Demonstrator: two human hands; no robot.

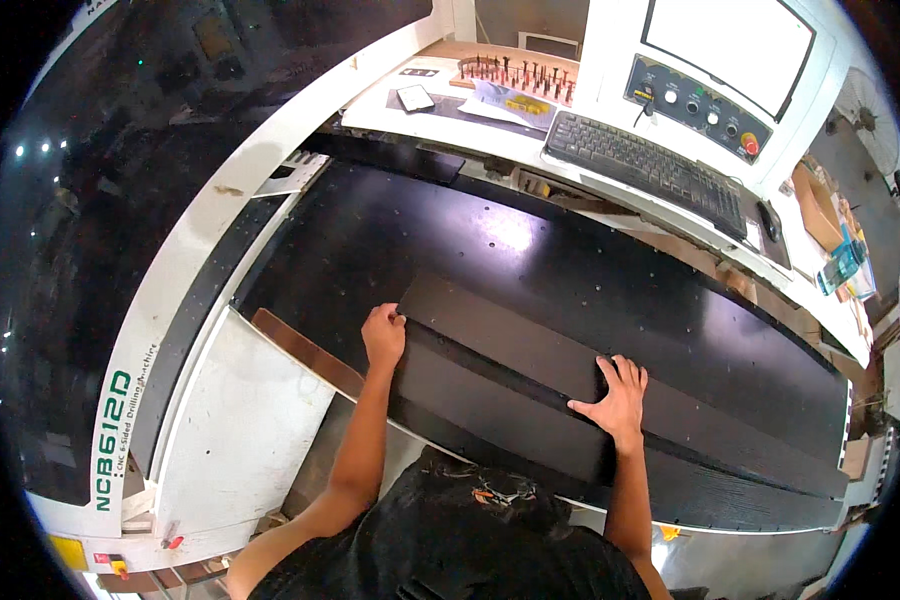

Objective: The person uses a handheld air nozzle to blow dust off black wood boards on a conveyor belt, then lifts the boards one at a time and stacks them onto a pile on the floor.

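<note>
Panel: the long black board (pixel 530 350) runs from centre frame toward the lower right, lying on top of other black boards (pixel 490 400) stacked on the machine bed (pixel 390 230).
Left hand: your left hand (pixel 383 335) sits at the panel's near-left corner, just left of centre frame. The fingers are curled together over the corner edge, knuckles up; whether the thumb hooks under the board you cannot tell from this angle.
Left arm: your forearm rises nearly straight from the lower middle of the frame, elbow bent close to your body.
Right hand: your right hand (pixel 615 395) lies palm down on the panel, right of centre. The fingers are spread wide and flat, the thumb stretched out toward the left along the board's front edge.
Right arm: it comes straight up from the bottom edge, wrist slightly bent back.
Surroundings: a keyboard (pixel 645 165) and a control panel (pixel 695 105) with knobs and a red button sit at upper right under a white screen (pixel 730 40). A phone (pixel 415 97) and a rack of drill bits (pixel 520 75) lie at upper centre.
</note>
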